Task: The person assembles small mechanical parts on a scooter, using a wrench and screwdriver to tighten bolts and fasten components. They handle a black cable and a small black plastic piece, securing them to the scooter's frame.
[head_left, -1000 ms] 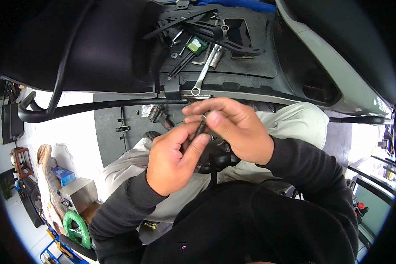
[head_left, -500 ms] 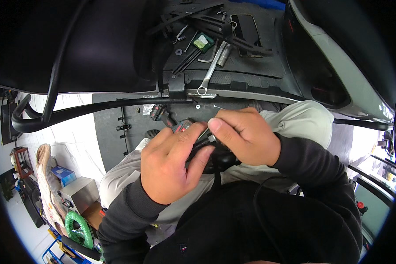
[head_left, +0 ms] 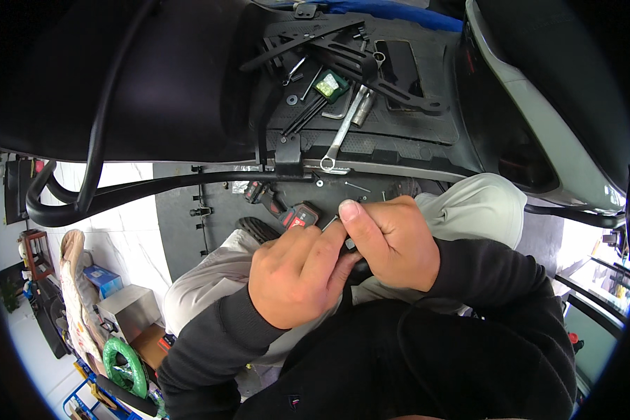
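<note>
My left hand (head_left: 297, 273) and my right hand (head_left: 388, 241) are pressed together over my lap, both closed around a small black part (head_left: 353, 260) that is almost wholly hidden between the fingers. My right thumb lies on top of it, and a thin metal piece (head_left: 330, 222) pokes out by my left fingertips. Just beyond the hands, on a dark mat (head_left: 217, 210), lies a red and black power tool (head_left: 281, 208).
A dark scooter footboard (head_left: 413, 133) ahead carries a combination wrench (head_left: 339, 136), a socket, hex keys, a green-topped box (head_left: 330, 85) and black brackets. A black tube frame (head_left: 154, 187) curves left. Boxes, a green hose coil (head_left: 122, 364) and a stool stand at lower left.
Both hands have closed tighter around the black part and shifted slightly right. The thin tool seen earlier in my right fingers is now mostly covered by the fingers.
</note>
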The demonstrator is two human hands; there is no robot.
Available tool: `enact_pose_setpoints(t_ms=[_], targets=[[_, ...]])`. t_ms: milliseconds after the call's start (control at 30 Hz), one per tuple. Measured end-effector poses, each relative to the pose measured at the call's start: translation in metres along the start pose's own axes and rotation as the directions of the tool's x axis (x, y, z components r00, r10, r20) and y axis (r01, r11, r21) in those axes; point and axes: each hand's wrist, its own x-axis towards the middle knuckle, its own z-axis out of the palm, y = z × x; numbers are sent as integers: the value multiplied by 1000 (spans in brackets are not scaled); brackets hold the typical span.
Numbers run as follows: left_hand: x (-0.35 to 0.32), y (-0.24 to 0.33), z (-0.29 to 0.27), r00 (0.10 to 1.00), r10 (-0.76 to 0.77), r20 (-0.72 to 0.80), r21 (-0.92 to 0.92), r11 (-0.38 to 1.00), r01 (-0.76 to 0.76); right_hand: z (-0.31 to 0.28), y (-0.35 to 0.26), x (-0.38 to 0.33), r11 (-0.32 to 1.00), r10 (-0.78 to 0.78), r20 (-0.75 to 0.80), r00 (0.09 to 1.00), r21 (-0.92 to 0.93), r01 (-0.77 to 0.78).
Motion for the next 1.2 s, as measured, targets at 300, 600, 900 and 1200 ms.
enact_pose_setpoints(t_ms=[300,600,900,1200], targets=[[14,0,5,998,-31,58,-200,979,42,-8,13,2,985,-174,-44,984,-11,174],[30,-10,7,700,-468,540,-573,405,713,-18,30,16,949,-223,-96,970,-249,193],[31,-6,10,739,-561,372,-612,451,650,-15,22,12,995,-86,-98,991,-57,80],[29,-17,12,668,-600,441,-649,301,699,-30,15,23,990,-136,18,991,29,136]])
